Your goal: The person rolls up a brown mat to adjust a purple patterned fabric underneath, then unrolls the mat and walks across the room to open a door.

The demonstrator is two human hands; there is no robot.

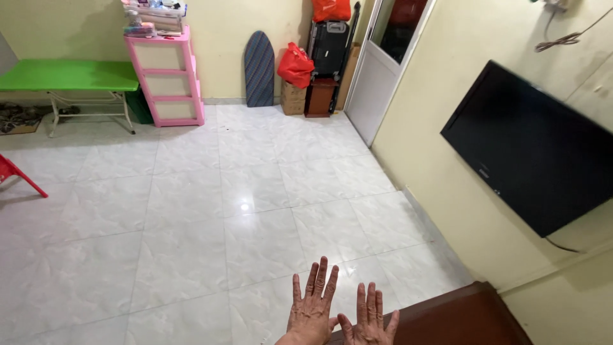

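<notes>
Both hands, left hand point(311, 308) and right hand point(368, 317), hover released and grasping nothing, fingers spread above the tiled floor point(191, 217), beside a brown cabinet point(460, 319); keeping them level seems wise.

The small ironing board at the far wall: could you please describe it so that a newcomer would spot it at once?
Look along the far yellow wall, between the pink drawer unit and the white door. There the ironing board leans upright on the white tiled floor, just left of a red bag. Its rounded top and dark striped cover set it apart.
</notes>
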